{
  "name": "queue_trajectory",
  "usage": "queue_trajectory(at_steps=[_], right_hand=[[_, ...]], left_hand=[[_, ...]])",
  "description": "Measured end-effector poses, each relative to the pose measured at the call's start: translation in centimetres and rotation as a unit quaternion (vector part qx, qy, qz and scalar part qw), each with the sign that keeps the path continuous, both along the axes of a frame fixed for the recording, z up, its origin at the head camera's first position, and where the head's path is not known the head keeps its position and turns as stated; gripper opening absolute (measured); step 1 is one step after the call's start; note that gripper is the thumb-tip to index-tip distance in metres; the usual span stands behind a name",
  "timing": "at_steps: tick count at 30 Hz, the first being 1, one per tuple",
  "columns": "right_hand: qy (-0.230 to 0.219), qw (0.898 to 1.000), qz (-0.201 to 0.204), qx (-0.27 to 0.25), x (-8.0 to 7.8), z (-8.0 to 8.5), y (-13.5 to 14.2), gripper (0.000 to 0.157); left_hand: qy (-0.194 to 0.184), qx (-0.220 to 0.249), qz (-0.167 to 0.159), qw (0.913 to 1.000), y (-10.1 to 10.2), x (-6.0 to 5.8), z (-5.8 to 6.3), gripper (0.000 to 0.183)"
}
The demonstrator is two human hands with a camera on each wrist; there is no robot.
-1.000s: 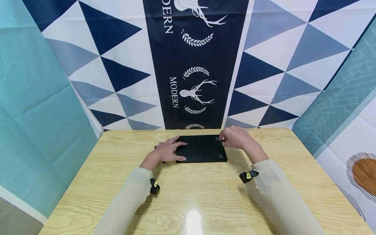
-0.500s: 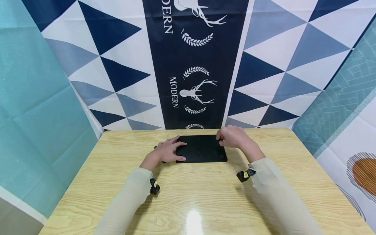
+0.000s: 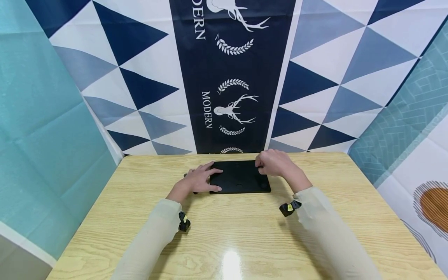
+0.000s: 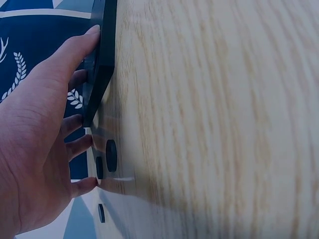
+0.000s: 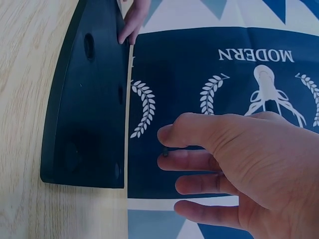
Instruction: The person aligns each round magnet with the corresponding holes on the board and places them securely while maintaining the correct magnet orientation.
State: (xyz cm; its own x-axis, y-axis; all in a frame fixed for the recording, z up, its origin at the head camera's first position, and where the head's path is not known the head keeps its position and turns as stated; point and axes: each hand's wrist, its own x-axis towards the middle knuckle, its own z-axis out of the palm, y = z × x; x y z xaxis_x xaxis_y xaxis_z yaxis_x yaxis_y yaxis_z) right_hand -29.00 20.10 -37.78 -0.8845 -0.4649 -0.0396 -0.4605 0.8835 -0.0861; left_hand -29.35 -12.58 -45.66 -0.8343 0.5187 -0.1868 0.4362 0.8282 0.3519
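Observation:
A black rectangular board [image 3: 241, 179] with shallow round recesses lies near the table's far edge. My left hand [image 3: 201, 179] rests spread over its left end, thumb on the near side in the left wrist view. Just past that end, several small black discs [image 4: 111, 155] sit on the wood, mostly covered by this hand in the head view. Curled above the board's far right corner, my right hand [image 3: 274, 162] pinches a small dark piece [image 5: 165, 153] between thumb and finger; most of it is hidden against the navy cloth.
The board lies on a light wooden table [image 3: 224, 233]. A patterned cloth with navy triangles and deer prints [image 3: 234, 77] hangs right behind the far edge. A small black camera [image 3: 288, 208] is strapped to the right wrist, another [image 3: 184, 221] to the left.
My right hand has shifted slightly left over the board's right end, keeping its pinch. The left hand and the board have stayed in place.

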Motion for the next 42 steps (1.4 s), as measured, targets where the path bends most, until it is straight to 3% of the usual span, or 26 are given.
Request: queue_trajectory(at_steps=[11, 21, 42], right_hand=[[-0.010, 1.000, 0.004, 0.003, -0.3, -0.5, -0.4, 0.018], [-0.009, 1.000, 0.002, 0.004, -0.5, -0.7, -0.8, 0.019], [-0.005, 1.000, 0.009, 0.003, -0.5, -0.7, -1.8, 0.017]], left_hand=[[0.001, 0.005, -0.001, 1.0000, -0.1, -0.1, -0.3, 0.078], [-0.002, 0.005, -0.002, 1.0000, -0.1, -0.5, -0.8, 0.078], [-0.006, 0.005, 0.001, 1.0000, -0.1, -0.2, -0.4, 0.078]])
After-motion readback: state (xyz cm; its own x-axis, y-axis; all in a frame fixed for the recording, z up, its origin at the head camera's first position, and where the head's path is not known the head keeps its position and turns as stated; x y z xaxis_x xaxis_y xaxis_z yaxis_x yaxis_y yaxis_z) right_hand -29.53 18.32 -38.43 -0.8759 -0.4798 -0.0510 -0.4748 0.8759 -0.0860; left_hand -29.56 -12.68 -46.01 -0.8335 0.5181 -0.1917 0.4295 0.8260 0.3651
